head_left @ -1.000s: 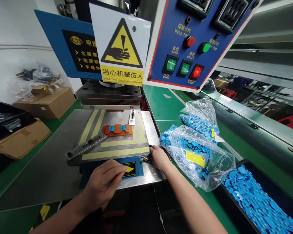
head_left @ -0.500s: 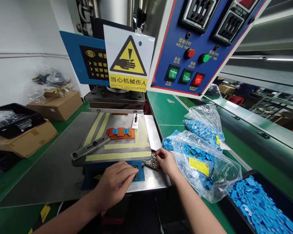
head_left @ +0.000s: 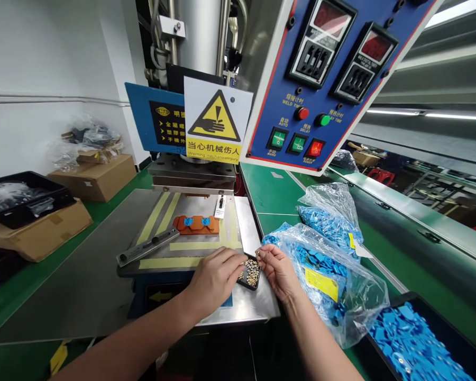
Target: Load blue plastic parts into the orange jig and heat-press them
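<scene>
My right hand (head_left: 278,269) pinches a small brass-coloured piece between thumb and forefinger, just above the right rim of a small black tray (head_left: 249,287). Loose brass-coloured pieces (head_left: 253,272) lie in that tray. Over its left side is my left hand (head_left: 219,278), with fingers bent and pressed together; whatever they hold is hidden. Beyond the hands, an orange fixture (head_left: 196,229) sits on the press plate with two blue parts (head_left: 206,221) on it. A metal bar (head_left: 146,247) lies aslant to its left.
The press head (head_left: 194,172) with its warning sign (head_left: 218,119) hangs over the plate. A control box (head_left: 293,106) juts out at upper right. Clear bags of blue parts (head_left: 321,280) and a black bin (head_left: 428,344) stand right. Cardboard boxes (head_left: 99,177) are at left.
My left hand has moved right and up to the small tray. My right hand has lifted out of the tray to its right edge, with a brass-coloured piece showing at the fingertips. The view has tilted up.
</scene>
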Motion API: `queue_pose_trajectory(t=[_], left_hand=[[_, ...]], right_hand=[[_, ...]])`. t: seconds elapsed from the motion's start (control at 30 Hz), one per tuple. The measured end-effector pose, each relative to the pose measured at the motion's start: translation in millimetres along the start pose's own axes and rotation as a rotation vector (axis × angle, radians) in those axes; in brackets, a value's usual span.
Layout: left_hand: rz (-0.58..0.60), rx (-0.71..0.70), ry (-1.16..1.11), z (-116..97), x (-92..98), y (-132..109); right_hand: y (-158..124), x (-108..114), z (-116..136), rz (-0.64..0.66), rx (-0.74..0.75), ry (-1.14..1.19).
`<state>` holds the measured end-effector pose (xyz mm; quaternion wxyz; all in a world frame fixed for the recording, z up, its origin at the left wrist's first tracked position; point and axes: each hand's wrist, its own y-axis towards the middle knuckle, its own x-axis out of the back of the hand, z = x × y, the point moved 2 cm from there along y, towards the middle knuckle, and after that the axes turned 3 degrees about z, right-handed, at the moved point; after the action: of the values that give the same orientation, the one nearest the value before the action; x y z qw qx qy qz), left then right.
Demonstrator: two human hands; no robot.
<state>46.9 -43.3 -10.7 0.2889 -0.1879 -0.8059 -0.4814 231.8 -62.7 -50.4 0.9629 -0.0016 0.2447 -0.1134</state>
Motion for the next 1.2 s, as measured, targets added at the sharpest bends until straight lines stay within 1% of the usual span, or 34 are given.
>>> queue_pose_trajectory(t=[0.13, 0.23, 0.33, 0.43, 0.5, 0.6, 0.7, 0.77, 0.87, 0.97, 1.03, 1.1, 1.2], left_hand=[[-0.006, 0.013, -0.057, 1.4, -13.1, 16.4], [-0.011, 0.005, -0.085, 3.3, -16.6, 18.7], [-0.021, -0.021, -0.103, 4.4, -14.2, 15.3], [-0.043, -0.018, -0.149, 4.1, -8.9, 13.0], [-0.060, 0.013, -0.196, 3.1, -4.8, 13.4], [-0.066, 0.103, -0.284, 2.1, 2.8, 13.3], [-0.042, 0.213, -0.320, 5.0, 15.6, 6.9], [-0.006, 0.281, -0.322, 11.1, 28.2, -1.6], [0.044, 0.378, -0.312, 27.0, 53.4, -16.0], [0.057, 0.467, -0.294, 47.6, 82.9, -25.7], [0.078, 0.515, -0.318, 61.2, 100.3, -27.7], [0.105, 0.553, -0.342, 73.9, 113.4, -25.8], [0.144, 0.581, -0.311, 91.4, 123.5, -16.3]], right_hand=[[-9.3, -16.0, 5.6, 0.132, 0.017, 0.047], [-13.5, -21.1, 7.6, 0.198, 0.055, 0.016], [-15.3, -22.2, 8.6, 0.220, 0.057, -0.026], [-16.4, -24.4, 8.1, 0.226, 0.022, -0.030], [-17.4, -26.8, 7.0, 0.211, -0.007, -0.003], [-19.5, -30.4, 5.6, 0.180, -0.033, 0.019], [-21.1, -32.0, 5.1, 0.156, -0.035, 0.003], [-21.7, -32.0, 4.7, 0.141, -0.038, -0.011], [-22.0, -32.0, 3.3, 0.122, -0.029, -0.037], [-20.9, -33.4, 1.5, 0.097, -0.006, -0.085], [-18.3, -36.3, 0.8, 0.080, 0.024, -0.131], [-12.9, -42.0, 0.5, 0.073, 0.074, -0.192], [2.3, -56.6, -0.1, 0.082, 0.177, -0.336]])
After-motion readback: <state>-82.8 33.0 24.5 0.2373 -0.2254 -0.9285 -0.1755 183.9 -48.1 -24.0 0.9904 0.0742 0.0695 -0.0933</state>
